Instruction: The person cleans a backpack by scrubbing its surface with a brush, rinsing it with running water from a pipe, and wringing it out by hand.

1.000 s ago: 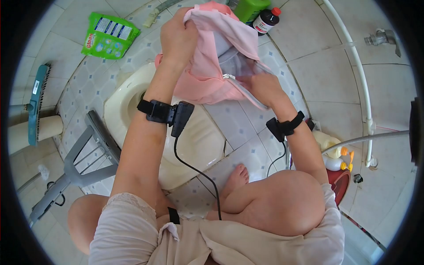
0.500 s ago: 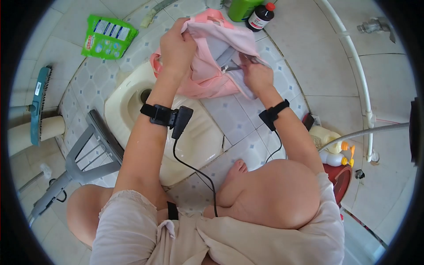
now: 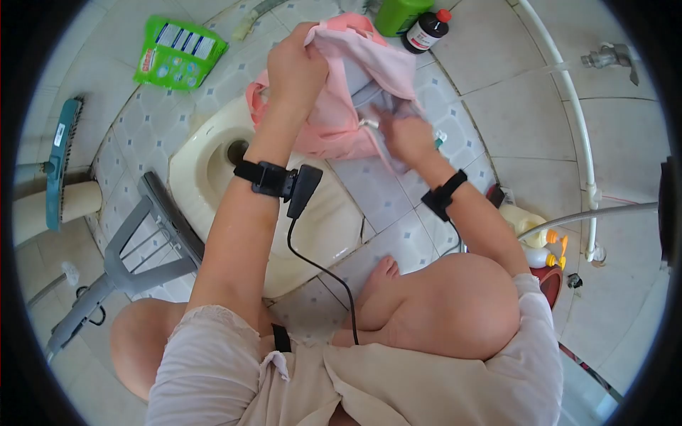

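A pink bag (image 3: 341, 131) with a grey lining (image 3: 366, 92) lies opened up over the tiled floor, beside the squat toilet (image 3: 334, 234). My left hand (image 3: 298, 74) is closed on the bag's upper left edge and holds it up. At the right side of the opening is my right hand (image 3: 408, 138), its fingers over the lining and close to the zipper. Motion smears those fingers, so whether they grip the cloth does not show. Black straps with cabled devices sit on both my forearms.
Behind the bag stand a green bottle (image 3: 398, 15) and a dark bottle with a red cap (image 3: 426, 32). A green packet (image 3: 181, 53) lies at the back left, near a teal brush (image 3: 62, 163) and a grey-framed mop (image 3: 153, 241). Pump bottles (image 3: 529, 220) lie on the right.
My right hand has come off the bag's right edge and shifted slightly down and left, fingers now blurred. The left hand still holds its edge, slightly further right in view.
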